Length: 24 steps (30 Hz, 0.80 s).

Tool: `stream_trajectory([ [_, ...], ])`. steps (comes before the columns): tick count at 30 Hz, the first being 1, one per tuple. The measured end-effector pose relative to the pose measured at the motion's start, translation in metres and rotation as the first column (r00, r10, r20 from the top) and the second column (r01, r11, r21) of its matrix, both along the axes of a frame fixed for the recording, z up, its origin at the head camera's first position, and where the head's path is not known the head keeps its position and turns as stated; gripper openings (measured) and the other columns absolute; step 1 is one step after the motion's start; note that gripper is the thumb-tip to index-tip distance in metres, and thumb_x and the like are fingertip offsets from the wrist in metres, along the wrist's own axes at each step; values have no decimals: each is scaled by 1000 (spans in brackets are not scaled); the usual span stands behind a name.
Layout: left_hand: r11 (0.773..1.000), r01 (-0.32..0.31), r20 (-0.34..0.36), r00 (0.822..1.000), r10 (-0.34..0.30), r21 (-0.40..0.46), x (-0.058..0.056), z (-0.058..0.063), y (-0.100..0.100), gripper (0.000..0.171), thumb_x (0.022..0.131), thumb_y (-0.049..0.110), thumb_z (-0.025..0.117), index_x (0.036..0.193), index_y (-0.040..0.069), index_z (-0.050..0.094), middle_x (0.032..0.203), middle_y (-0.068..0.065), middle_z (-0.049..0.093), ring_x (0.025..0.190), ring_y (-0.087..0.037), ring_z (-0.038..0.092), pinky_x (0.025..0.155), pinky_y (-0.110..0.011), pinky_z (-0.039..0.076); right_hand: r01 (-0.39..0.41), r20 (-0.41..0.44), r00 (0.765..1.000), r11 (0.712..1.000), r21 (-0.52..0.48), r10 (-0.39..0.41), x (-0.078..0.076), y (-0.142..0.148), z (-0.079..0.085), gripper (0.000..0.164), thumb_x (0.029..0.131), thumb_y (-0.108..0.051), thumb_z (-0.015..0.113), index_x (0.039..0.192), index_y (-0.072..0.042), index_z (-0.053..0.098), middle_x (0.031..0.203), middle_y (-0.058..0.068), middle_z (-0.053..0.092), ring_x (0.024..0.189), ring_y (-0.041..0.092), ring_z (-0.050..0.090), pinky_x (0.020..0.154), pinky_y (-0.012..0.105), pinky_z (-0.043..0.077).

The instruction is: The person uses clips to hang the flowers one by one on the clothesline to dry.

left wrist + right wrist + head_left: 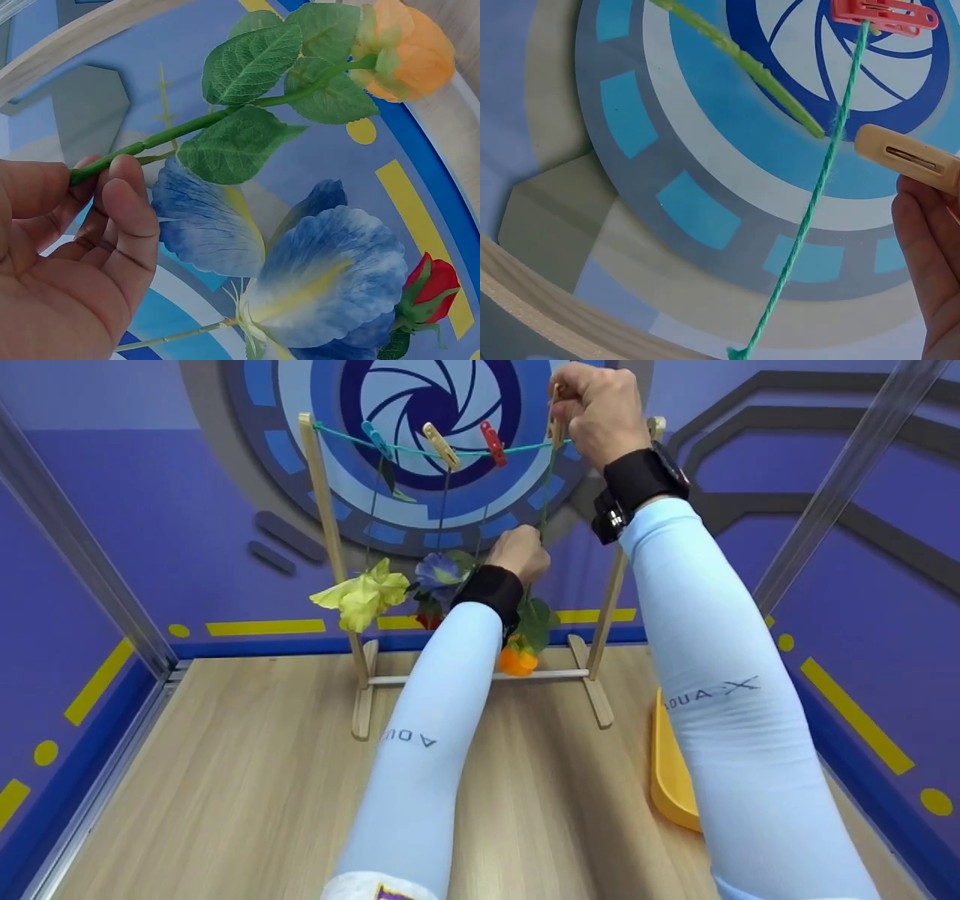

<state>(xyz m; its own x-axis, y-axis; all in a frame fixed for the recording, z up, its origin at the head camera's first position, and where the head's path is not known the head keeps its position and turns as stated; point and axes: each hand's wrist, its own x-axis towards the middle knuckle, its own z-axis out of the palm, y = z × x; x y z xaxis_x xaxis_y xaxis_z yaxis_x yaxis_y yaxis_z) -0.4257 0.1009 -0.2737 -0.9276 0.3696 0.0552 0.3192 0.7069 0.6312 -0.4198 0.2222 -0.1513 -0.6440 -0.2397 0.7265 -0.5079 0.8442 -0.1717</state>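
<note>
My left hand (521, 553) pinches the green stem of an orange artificial rose (411, 54) between thumb and fingers. The bloom hangs downward and the stem runs up toward the teal string (409, 449). Above it, my right hand (604, 412) holds a beige clothespin (909, 155) at the string's right part. In the right wrist view, the stem's tip (817, 131) lies close to the string, beside the clothespin's nose; whether they touch cannot be told. Near my left hand hang a blue flower (322, 274) and a red rose (430, 289).
A wooden frame (322, 487) carries the string. Blue (376, 439), beige (441, 446) and red clothespins (493, 442) sit along it, with stems below. A yellow flower (364, 594) hangs at left. A yellow tray (664, 780) stands at right, partly behind my right arm.
</note>
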Motion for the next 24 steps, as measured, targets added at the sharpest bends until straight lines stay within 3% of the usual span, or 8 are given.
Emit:
stream_trajectory([
  [2, 1000, -11, -12, 1000, 11, -9, -1, 1, 2, 32, 106, 5, 38, 75, 14, 37, 69, -3, 28, 58, -16, 24, 62, -31, 27, 5, -3, 1000, 1000, 13, -5, -1, -1, 1, 22, 108, -5, 51, 116, -1, 72, 107, 20, 74, 107, 34, 69, 94, 42, 56],
  [6, 999, -21, -28, 999, 20, -25, -2, 2, 6, 36, 107, 6, 38, 72, 15, 33, 69, -2, 27, 59, -16, 24, 65, -31, 28, 25, -7, 1000, 999, 40, -25, -3, 0, 1, 24, 109, -4, 49, 115, -1, 71, 104, 20, 74, 102, 35, 69, 91, 41, 55],
  [11, 998, -40, -59, 998, 37, -53, -1, 5, 9, 38, 108, 8, 40, 71, 15, 33, 69, -2, 27, 61, -15, 27, 68, -31, 31, 63, 30, 998, 997, 40, -64, -5, -1, -2, 26, 110, -5, 45, 114, -2, 70, 101, 18, 74, 95, 31, 69, 78, 31, 45],
  [17, 993, -67, -68, 996, 61, -92, -2, 6, 10, 39, 108, 9, 43, 70, 15, 34, 68, -2, 27, 63, -16, 30, 68, -31, 32, 98, 67, 993, 995, 35, -100, -6, -2, -5, 28, 110, -4, 42, 112, -6, 70, 100, 13, 72, 89, 21, 64, 73, 26, 36],
  [21, 991, -84, -88, 993, 75, -105, -5, 8, 13, 38, 108, 12, 46, 71, 15, 36, 70, -2, 35, 69, -18, 39, 71, -31, 34, 83, 44, 995, 994, 67, -86, -8, 0, -7, 29, 106, 2, 40, 106, -5, 68, 92, 14, 69, 84, 22, 61, 73, 29, 34],
  [24, 990, -96, -92, 992, 86, -106, -4, 9, 14, 32, 108, 12, 46, 76, 13, 45, 79, -5, 50, 78, -20, 47, 74, -31, 35, 65, -2, 998, 992, 109, -65, -9, 2, -8, 27, 103, 5, 40, 102, -2, 66, 89, 17, 66, 83, 29, 63, 74, 33, 35],
])
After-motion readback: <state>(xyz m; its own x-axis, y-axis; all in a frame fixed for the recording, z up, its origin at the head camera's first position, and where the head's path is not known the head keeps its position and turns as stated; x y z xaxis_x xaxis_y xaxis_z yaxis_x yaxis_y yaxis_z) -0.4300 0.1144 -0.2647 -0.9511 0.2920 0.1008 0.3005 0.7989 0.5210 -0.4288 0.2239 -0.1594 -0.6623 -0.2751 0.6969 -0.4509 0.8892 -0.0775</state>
